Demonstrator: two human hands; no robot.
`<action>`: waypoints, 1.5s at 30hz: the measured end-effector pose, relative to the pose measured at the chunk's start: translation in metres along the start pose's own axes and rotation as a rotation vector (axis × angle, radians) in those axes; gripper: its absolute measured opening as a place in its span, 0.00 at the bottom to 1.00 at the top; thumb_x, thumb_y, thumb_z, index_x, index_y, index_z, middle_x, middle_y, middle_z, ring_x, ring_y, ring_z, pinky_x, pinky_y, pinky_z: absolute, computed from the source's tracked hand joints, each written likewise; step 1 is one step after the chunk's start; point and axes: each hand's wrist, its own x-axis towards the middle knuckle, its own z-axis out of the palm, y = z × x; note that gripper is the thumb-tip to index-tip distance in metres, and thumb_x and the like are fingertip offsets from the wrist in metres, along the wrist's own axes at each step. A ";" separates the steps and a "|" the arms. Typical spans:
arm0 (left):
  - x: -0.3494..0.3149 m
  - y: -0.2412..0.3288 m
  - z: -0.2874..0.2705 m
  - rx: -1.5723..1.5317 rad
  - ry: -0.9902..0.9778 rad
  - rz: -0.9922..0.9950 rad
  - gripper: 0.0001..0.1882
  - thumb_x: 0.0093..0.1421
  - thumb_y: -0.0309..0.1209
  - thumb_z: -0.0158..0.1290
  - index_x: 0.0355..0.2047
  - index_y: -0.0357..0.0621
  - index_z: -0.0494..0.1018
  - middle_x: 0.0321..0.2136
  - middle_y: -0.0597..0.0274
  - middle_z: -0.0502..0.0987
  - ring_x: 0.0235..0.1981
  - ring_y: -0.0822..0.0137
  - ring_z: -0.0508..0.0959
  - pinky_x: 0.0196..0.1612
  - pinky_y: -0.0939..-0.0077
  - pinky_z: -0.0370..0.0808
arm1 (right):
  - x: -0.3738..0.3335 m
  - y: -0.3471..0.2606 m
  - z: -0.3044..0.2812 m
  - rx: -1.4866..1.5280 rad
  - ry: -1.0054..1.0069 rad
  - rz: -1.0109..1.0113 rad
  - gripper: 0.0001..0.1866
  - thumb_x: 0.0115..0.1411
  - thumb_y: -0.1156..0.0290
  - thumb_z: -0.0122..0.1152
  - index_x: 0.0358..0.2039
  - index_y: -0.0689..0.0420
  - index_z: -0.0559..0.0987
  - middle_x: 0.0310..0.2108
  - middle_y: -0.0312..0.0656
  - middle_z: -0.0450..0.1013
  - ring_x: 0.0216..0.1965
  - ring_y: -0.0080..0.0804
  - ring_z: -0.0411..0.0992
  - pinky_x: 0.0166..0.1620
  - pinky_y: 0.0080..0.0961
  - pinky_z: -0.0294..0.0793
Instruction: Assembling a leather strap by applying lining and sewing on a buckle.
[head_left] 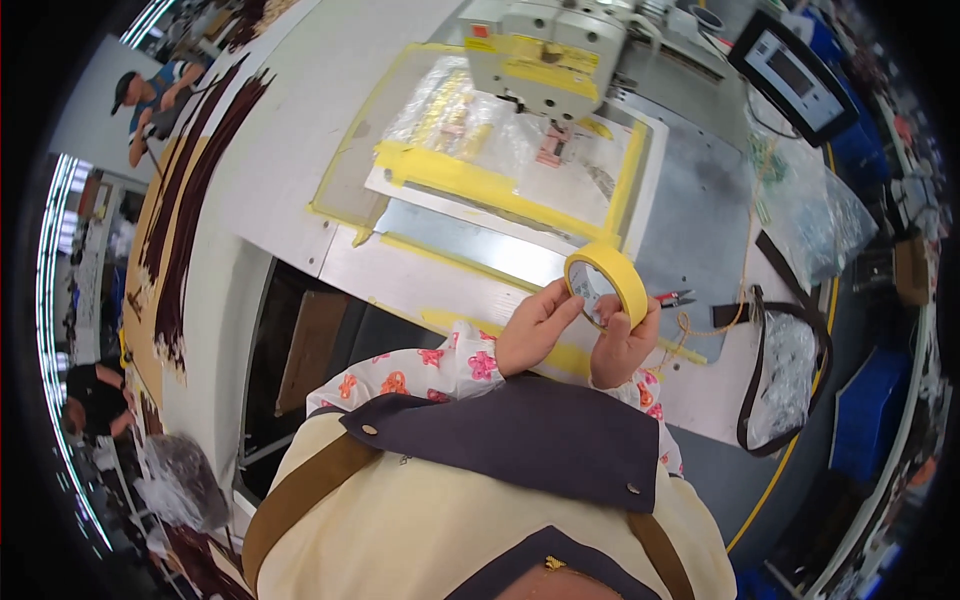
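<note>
A roll of yellow tape is held up in front of me, its pale cardboard core facing left. My right hand grips its lower right side, with the thumb on the lower edge and fingers curled round the outside. At the lower left rim, my left hand is closed, its thumb and forefinger pinched against the roll. Beyond the roll lies a clear sheet in a frame edged with yellow tape, under a sewing machine head. Small red-handled snips rest just right of the roll.
A dark control screen stands at the upper right. Clear plastic bags and a black strap lie on the right side. Long dark red strips hang on a board at left. Two other people are at the far left.
</note>
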 end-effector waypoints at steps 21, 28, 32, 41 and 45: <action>-0.096 0.049 -0.209 0.323 0.211 0.115 0.17 0.55 0.29 0.46 0.45 0.34 0.67 0.34 0.58 0.74 0.35 0.71 0.73 0.39 0.79 0.70 | -0.080 0.023 0.191 -0.349 -0.702 -0.172 0.17 0.45 0.64 0.64 0.34 0.58 0.71 0.30 0.45 0.68 0.32 0.45 0.66 0.38 0.33 0.66; -0.117 0.019 -0.310 0.199 0.016 0.046 0.17 0.58 0.30 0.46 0.45 0.32 0.64 0.41 0.55 0.70 0.39 0.69 0.71 0.42 0.76 0.68 | -0.111 0.041 0.237 -0.419 -0.679 -0.259 0.26 0.43 0.61 0.66 0.40 0.61 0.69 0.37 0.46 0.68 0.39 0.43 0.66 0.42 0.35 0.65; -0.102 0.024 -0.299 0.067 -0.048 -0.055 0.15 0.59 0.31 0.45 0.44 0.34 0.65 0.37 0.58 0.72 0.33 0.72 0.72 0.36 0.80 0.69 | -0.122 0.024 0.226 -0.563 -0.539 -0.099 0.26 0.45 0.60 0.64 0.41 0.62 0.68 0.39 0.47 0.67 0.42 0.44 0.65 0.45 0.33 0.65; -0.080 0.043 -0.237 0.224 -0.276 -0.176 0.12 0.60 0.34 0.44 0.37 0.37 0.66 0.21 0.65 0.72 0.18 0.79 0.68 0.22 0.87 0.64 | -0.130 -0.001 0.173 -0.590 -0.381 0.245 0.15 0.50 0.67 0.60 0.35 0.61 0.70 0.24 0.41 0.68 0.24 0.31 0.69 0.28 0.22 0.67; -0.076 0.028 -0.194 0.281 -0.332 -0.186 0.15 0.62 0.34 0.40 0.43 0.35 0.66 0.23 0.63 0.73 0.20 0.77 0.71 0.26 0.86 0.67 | -0.116 -0.020 0.129 -0.464 -0.306 0.248 0.14 0.50 0.70 0.59 0.35 0.62 0.70 0.24 0.40 0.69 0.22 0.25 0.69 0.26 0.19 0.68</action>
